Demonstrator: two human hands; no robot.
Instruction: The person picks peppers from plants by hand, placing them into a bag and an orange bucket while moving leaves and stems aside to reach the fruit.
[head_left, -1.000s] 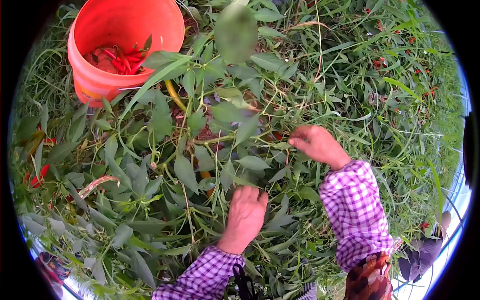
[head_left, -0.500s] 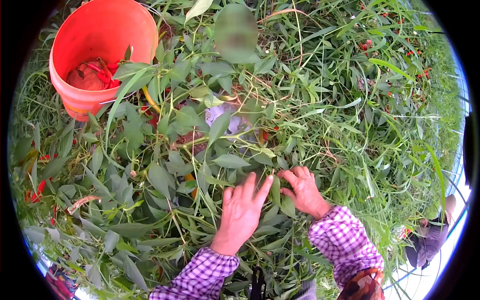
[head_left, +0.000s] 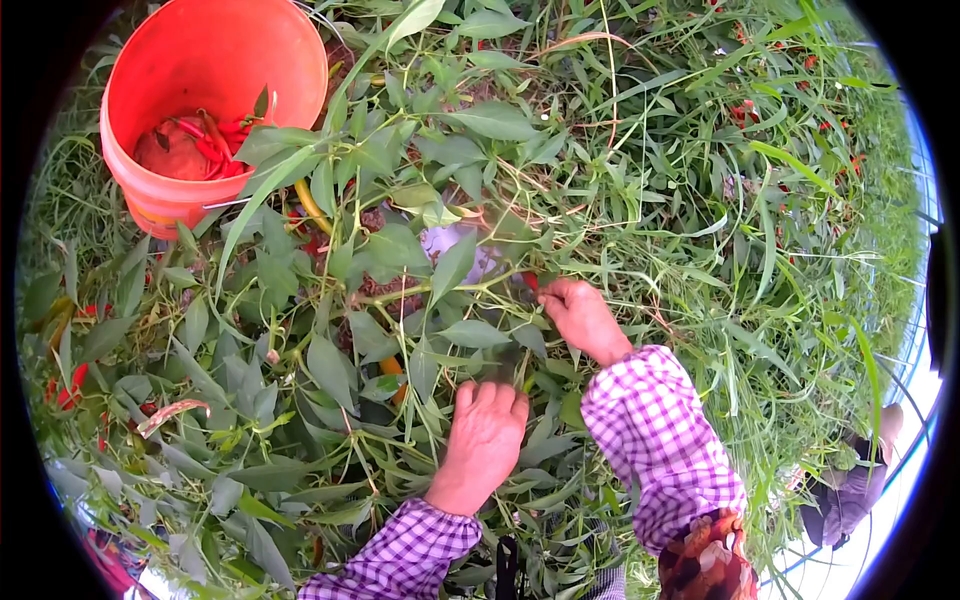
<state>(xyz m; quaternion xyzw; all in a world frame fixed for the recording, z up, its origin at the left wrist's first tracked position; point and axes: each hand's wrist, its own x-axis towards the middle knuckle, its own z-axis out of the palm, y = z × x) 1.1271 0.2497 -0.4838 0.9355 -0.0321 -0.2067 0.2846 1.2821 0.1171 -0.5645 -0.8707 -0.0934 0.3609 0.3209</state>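
My right hand (head_left: pixel 580 315) reaches into the pepper plant, its thumb and fingers pinched at a red chili pepper (head_left: pixel 531 280). Below and to the left, my left hand (head_left: pixel 482 435) is bent down among the leaves with its fingers close together. The fingertips and whatever they hold are hidden. Broad green leaves (head_left: pixel 470 333) lie just above the left hand. An orange-yellow pepper (head_left: pixel 391 368) hangs to the left of it, partly covered by foliage.
An orange-red bucket (head_left: pixel 150 195) stands at the upper left with several red chili peppers (head_left: pixel 212 148) inside. More red peppers (head_left: pixel 72 388) show at far left. Tall grass (head_left: pixel 740 330) grows on the right. Another person (head_left: pixel 850 490) is at the lower right edge.
My right hand has moved up and left to the red pepper, away from my left hand. My left hand has drawn down slightly, its stretched fingers now curled.
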